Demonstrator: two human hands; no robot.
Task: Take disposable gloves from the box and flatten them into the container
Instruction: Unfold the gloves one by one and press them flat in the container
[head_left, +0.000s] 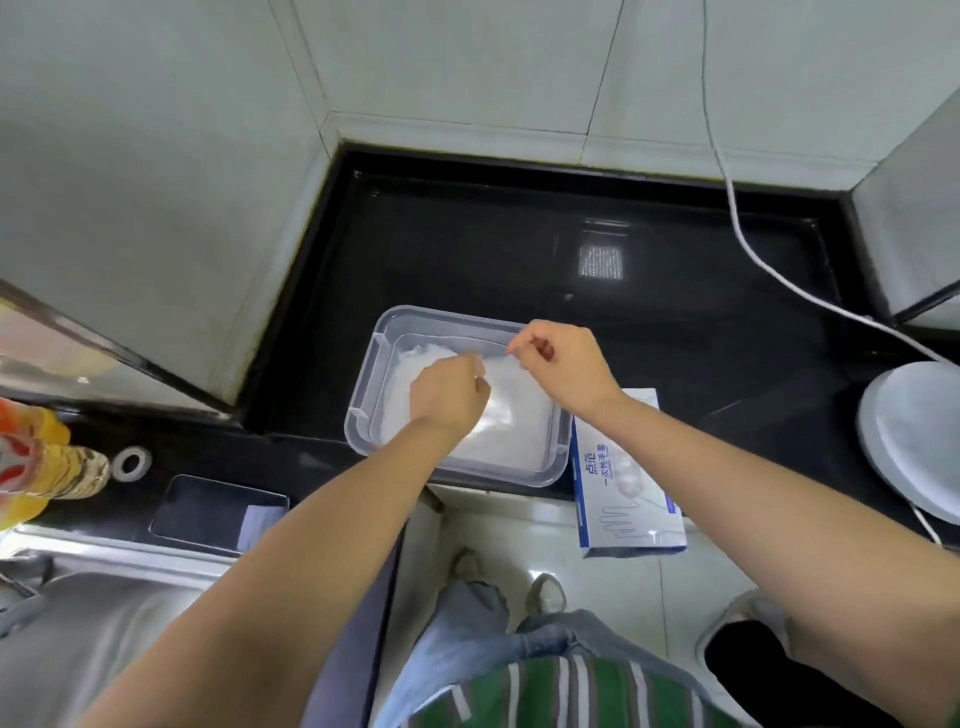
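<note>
At the front edge of the worktop the glove box lies flat, its near end hanging over the edge toward the person. It sits just beside the right wall of the clear container, probably so each glove travels only a short way. The box's far end is hidden under the right forearm, so I cannot tell how its opening stands. Further left along the same front edge lie a dark phone and a small roll of tape, well apart from the work.

The container also sits close to the front edge, within easy reach. A pale stack of gloves already covers its floor, so the task looks well under way.

Over the far half of the container both hands work on one thin glove. The left hand is curled, fingertips pinching the film. The right hand, nearer the far right corner, pinches another part of its edge. Held at two points, the sheet seems to be drawn taut so it can go down smooth on the stack; the film is too sheer to trace its outline.

Beyond, a white cable crosses the far right corner.
</note>
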